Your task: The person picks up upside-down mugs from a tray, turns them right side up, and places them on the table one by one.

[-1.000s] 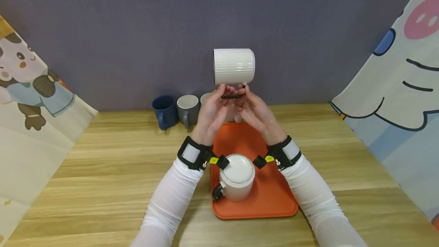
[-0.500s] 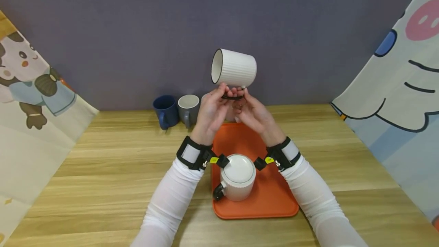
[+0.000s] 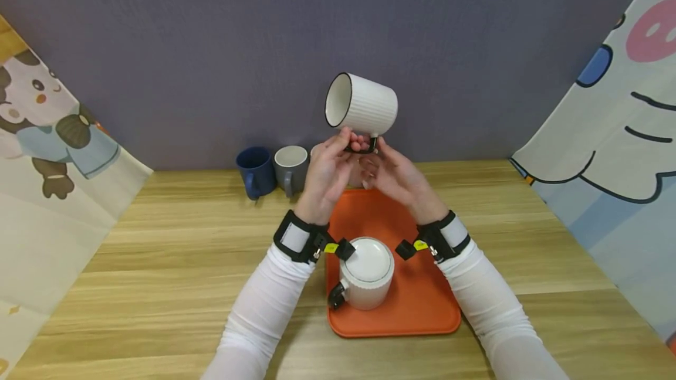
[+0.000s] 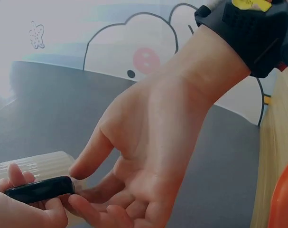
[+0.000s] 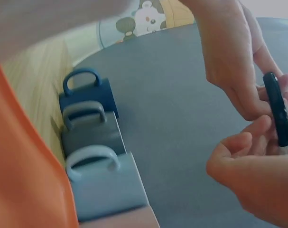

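A white ribbed mug (image 3: 367, 104) with a dark rim is held in the air, mouth tilted down to the left. My left hand (image 3: 327, 170) grips its black handle (image 4: 39, 189), fingers through the loop and thumb along it. My right hand (image 3: 395, 177) is beside the other end of the handle, thumb tip right at it and fingers loosely bent. In the left wrist view, that right hand (image 4: 148, 142) spreads thumb and fingers around the handle's end. Below, another white ribbed mug (image 3: 367, 277) stands upside down on the orange tray (image 3: 422, 309), its black handle toward the left.
Along the grey back panel (image 3: 158, 75) stand a dark blue mug (image 3: 255, 169), a grey mug (image 3: 291, 177), a light bluish mug (image 5: 108, 185) and a pink one (image 5: 129, 219), the last two mostly behind my hands in the head view. The wooden table (image 3: 185, 263) extends to both sides.
The held mug has turned from side-on so its mouth now shows, dipping at the left with its base up. My right hand has shifted slightly right, away from the handle.
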Tool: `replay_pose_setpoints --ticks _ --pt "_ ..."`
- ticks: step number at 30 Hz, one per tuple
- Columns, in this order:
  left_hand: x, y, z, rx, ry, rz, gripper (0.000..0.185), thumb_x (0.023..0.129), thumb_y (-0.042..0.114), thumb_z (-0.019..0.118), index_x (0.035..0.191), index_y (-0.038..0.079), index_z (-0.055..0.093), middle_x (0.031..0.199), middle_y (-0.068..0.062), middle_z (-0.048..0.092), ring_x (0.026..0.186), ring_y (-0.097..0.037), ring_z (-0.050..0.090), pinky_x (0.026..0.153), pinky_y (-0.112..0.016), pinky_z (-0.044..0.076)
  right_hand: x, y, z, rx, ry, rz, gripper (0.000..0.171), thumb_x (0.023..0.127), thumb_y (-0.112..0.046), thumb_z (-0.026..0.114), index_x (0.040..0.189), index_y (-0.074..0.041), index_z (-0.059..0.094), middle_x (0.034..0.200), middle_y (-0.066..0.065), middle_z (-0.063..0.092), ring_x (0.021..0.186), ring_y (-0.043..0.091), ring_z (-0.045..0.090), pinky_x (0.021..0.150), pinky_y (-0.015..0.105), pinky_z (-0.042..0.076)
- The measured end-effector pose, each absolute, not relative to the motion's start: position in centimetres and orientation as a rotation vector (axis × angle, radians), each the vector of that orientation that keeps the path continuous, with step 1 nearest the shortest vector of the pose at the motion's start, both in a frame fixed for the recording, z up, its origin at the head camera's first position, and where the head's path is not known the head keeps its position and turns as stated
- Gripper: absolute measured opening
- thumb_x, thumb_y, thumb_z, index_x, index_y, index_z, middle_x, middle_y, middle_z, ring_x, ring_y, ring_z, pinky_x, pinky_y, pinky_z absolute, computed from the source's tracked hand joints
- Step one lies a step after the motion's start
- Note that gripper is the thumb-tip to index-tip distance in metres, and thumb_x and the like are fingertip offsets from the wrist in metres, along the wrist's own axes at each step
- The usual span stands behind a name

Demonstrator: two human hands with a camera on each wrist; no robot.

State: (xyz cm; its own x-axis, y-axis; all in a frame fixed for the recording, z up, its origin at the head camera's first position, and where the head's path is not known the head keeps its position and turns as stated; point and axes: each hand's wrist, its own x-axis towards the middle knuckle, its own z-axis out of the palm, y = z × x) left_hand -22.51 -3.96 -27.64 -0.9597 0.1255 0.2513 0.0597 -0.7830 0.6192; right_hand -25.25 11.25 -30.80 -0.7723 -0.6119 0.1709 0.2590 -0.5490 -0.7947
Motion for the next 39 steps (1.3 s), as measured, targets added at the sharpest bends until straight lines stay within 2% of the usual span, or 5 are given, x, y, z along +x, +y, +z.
replay_pose_setpoints --ticks 6,12,18,27,39 --pt "-22.7 -3.7 -28.0 0.417 1.033 2.859 0.037 0.101 0.009 0.042 0.071 0.006 0.064 0.073 -0.004 0.061 0.07 -0.012 0.058 0.079 -0.022 0.046 -24.6 12.4 -30.4 -0.454 1.404 -2.311 0.028 0.102 -0.035 0.034 0.105 -0.013 0.051 0.108 -0.001 0.063 0.102 0.013 0.059 0.088 0.027 0.046" --pt "-23.1 -3.5 -28.3 0.401 1.055 2.855 0.034 0.101 0.005 0.041 0.075 0.006 0.064 0.077 -0.004 0.061 0.069 -0.011 0.058 0.079 -0.021 0.046 -24.5 12.7 -30.7 -0.423 1.992 -2.093 0.045 0.104 -0.032 0.033 0.134 -0.001 0.044 0.123 0.009 0.062 0.108 0.018 0.063 0.101 0.04 0.044" --pt "-23.6 -3.5 -28.4 0.322 1.1 2.826 0.031 0.099 0.004 0.044 0.076 0.005 0.065 0.074 -0.003 0.062 0.066 -0.011 0.06 0.075 -0.022 0.048 -24.2 12.7 -31.3 -0.487 2.559 -1.824 0.043 0.102 -0.026 0.042 0.134 0.003 0.047 0.131 0.024 0.054 0.117 0.035 0.055 0.098 0.049 0.044" --pt "-24.9 -2.8 -28.1 0.221 1.135 2.773 0.031 0.098 0.004 0.047 0.072 0.006 0.065 0.07 -0.002 0.06 0.065 -0.011 0.058 0.075 -0.024 0.046 -24.0 13.7 -32.5 -0.589 3.01 -1.429 0.043 0.1 -0.027 0.047 0.134 -0.001 0.049 0.131 0.021 0.055 0.121 0.033 0.052 0.099 0.048 0.043" --pt "-26.5 -1.2 -27.5 0.038 1.209 2.676 0.021 0.093 0.004 0.058 0.074 0.006 0.067 0.067 -0.002 0.064 0.067 -0.013 0.06 0.077 -0.023 0.046 -23.0 15.5 -33.9 -0.622 3.35 -0.985 0.044 0.098 -0.023 0.053 0.133 0.003 0.049 0.129 0.028 0.051 0.12 0.044 0.046 0.102 0.055 0.036"
